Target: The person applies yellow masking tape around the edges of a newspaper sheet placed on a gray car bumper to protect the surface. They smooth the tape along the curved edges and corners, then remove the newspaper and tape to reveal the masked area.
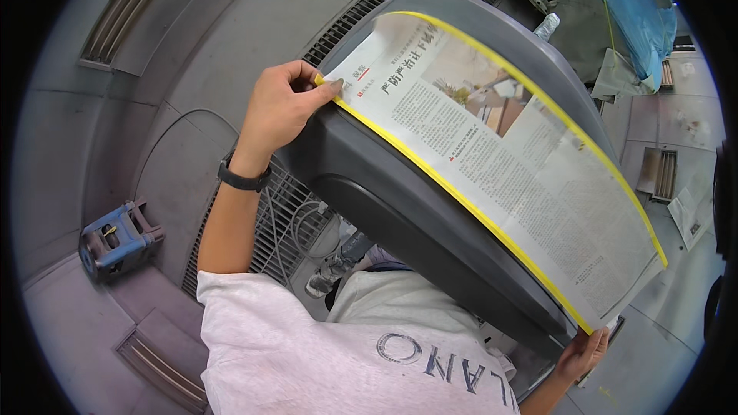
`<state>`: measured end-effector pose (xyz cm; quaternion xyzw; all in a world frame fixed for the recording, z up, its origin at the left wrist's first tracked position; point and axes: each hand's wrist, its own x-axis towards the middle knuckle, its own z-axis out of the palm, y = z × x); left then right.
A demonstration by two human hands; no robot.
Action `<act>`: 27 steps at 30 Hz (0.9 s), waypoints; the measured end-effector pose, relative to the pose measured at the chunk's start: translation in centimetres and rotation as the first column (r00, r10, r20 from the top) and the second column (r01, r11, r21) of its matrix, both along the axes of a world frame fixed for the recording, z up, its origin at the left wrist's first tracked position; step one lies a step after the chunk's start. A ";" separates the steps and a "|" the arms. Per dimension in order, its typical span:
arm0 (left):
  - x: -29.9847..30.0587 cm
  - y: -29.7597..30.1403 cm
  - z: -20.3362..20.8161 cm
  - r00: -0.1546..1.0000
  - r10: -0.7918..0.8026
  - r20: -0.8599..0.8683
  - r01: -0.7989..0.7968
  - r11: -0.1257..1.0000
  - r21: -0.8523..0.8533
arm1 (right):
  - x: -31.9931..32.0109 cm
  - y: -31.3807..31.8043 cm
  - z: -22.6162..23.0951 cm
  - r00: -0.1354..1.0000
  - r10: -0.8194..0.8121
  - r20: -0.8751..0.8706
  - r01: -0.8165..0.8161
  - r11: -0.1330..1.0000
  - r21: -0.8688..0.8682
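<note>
A newspaper sheet (492, 184) edged along both long sides with yellow tape (453, 188) lies over a large dark grey curved panel (384, 200). My left hand (286, 107), with a black band on its wrist, pinches the sheet's upper left corner at the tape end, thumb on top. At the lower right corner my right hand (582, 353) grips the near tape's other end, its fingers partly hidden by the sheet. Between my hands the near tape runs fairly straight, while the far one follows the panel's curve.
On the floor to the left stands a blue and grey box-shaped step or case (121, 238). A floor grate (269, 238) and a grey hose (181, 115) lie beyond my left arm. Blue plastic sheeting (634, 11) covers something at the far right; a loose paper sheet (692, 211) lies nearby.
</note>
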<state>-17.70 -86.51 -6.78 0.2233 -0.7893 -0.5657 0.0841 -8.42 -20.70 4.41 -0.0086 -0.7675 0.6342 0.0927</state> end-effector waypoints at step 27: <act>0.4 -0.3 0.1 0.999 0.038 -0.024 -0.042 0.971 -0.235 | 1.2 0.5 -0.1 0.998 -0.029 0.061 0.034 0.997 -0.075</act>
